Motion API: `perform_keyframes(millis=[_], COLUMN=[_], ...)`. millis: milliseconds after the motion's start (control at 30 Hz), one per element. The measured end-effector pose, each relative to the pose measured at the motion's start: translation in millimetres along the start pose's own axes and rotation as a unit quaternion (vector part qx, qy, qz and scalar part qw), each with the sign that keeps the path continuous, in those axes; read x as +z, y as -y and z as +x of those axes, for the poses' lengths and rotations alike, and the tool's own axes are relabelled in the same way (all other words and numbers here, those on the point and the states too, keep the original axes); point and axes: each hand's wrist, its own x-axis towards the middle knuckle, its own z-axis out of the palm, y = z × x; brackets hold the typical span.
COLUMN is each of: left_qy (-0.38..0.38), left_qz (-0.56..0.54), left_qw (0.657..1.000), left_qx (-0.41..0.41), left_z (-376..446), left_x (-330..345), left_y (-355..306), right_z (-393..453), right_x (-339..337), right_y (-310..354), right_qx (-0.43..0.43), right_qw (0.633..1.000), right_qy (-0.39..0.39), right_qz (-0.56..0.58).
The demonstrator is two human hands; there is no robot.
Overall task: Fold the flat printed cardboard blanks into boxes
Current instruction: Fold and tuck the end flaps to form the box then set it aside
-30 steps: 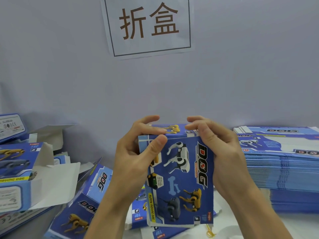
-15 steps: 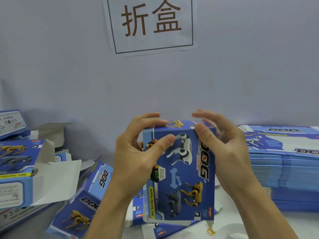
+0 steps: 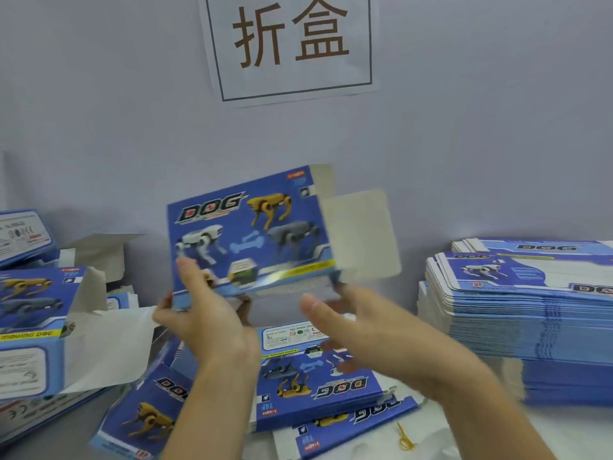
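A blue folded box (image 3: 252,234) printed with "DOG" and robot dogs hangs in the air in front of the wall, long side level and printed face toward me. Its white end flap (image 3: 360,234) stands open on the right. My left hand (image 3: 212,323) grips the box's lower left corner, thumb on the front, fingers beneath. My right hand (image 3: 365,330) is below the lower right edge with straight fingers reaching up to the bottom; its thumb is off the box. The picture is motion-blurred.
A tall stack of flat blanks (image 3: 530,310) stands at the right. Folded boxes with open flaps (image 3: 30,313) pile up at the left. More boxes (image 3: 315,376) lie on the table under my hands, with a yellow rubber band (image 3: 406,439) nearby. A paper sign (image 3: 292,44) hangs on the wall.
The box has turned from upright to lying lengthwise and has risen. Both hands left its top edge; the left now holds the lower left corner, the right sits under the right end.
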Motion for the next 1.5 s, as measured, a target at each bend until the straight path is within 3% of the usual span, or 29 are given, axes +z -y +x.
perform_keyframes(millis=[67,133,200,267,333,467,600,733,800,900,1100,1200,1400,1500], left_qy=[0.111,0.219,0.312,0.372,0.375,0.329,0.421,0.471,0.449,0.409,0.379,0.381,0.37,0.389], left_qz=[0.008,0.032,0.1,0.197,0.26,0.271,0.297,0.282,0.25,0.202,0.195,0.203,0.252,0.228], left_qw=[0.99,0.961,0.922,0.881,0.87,0.905,0.855,0.835,0.857,0.883,0.887,0.882,0.87,0.876], left_qx=[-0.085,-0.163,-0.206,-0.215,-0.185,-0.006,0.054,0.042,0.042,0.108,0.18,0.189,0.207,0.168], left_z=[-12,-22,-28,-27,-25,-14,-9,-9,-12,-24,-36,-31,-26,-32], left_x=[4,6,2,-2,-3,-3,-4,-7,-6,0,3,3,-3,-2], left_y=[7,15,19,22,21,12,6,3,2,6,11,9,7,10], right_z=[8,16,20,18,16,14,15,10,6,7,23,23,17,17], right_x=[11,8,-5,-15,-23,-33,-26,-34,-39,-32,-7,-5,-8,-6], right_y=[-1,-6,-16,-24,-32,-44,-43,-47,-51,-49,-43,-42,-33,-24], right_qx=[-0.035,-0.099,-0.14,-0.148,-0.143,-0.138,-0.168,-0.166,-0.164,-0.169,-0.251,-0.265,-0.244,-0.227], right_qw=[0.981,0.913,0.851,0.833,0.851,0.922,0.96,0.967,0.974,0.975,0.939,0.934,0.932,0.927], right_qy=[-0.089,-0.196,-0.28,-0.325,-0.346,-0.302,-0.198,-0.172,-0.134,-0.099,-0.185,-0.171,-0.134,-0.204], right_qz=[0.167,0.345,0.422,0.423,0.368,0.201,0.106,0.084,0.08,0.108,0.141,0.166,0.233,0.22])
